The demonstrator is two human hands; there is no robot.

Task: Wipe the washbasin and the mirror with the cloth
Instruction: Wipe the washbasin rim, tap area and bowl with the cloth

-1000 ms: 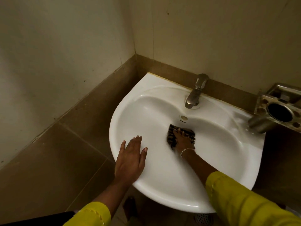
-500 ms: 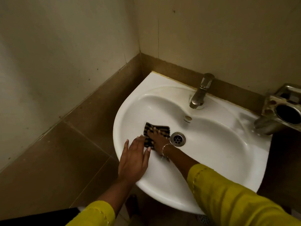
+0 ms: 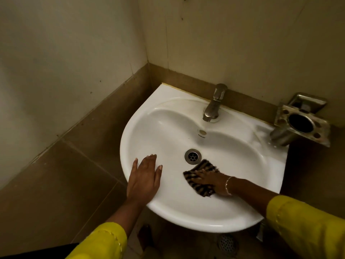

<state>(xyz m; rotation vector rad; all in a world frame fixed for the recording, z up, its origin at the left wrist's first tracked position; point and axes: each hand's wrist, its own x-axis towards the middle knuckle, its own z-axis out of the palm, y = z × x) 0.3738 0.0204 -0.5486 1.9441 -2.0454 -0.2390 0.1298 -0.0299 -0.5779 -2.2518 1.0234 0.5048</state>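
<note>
A white washbasin (image 3: pixel 233 152) is fixed in the corner of a tiled wall. A dark striped cloth (image 3: pixel 200 178) lies flat in the bowl, just right of and below the metal drain (image 3: pixel 193 156). My right hand (image 3: pixel 211 181) presses flat on the cloth, fingers spread over it. My left hand (image 3: pixel 144 179) rests flat on the basin's front left rim, fingers apart, holding nothing. No mirror is in view.
A steel tap (image 3: pixel 214 104) stands at the back of the basin. A metal toothbrush and soap holder (image 3: pixel 300 122) is mounted on the wall at the right, over the basin's corner. Brown wall tiles (image 3: pixel 74 165) run to the left. A floor drain (image 3: pixel 226 243) shows below.
My right hand has slid the cloth from left of the drain to the right and front of it. The left hand has stayed on the rim.
</note>
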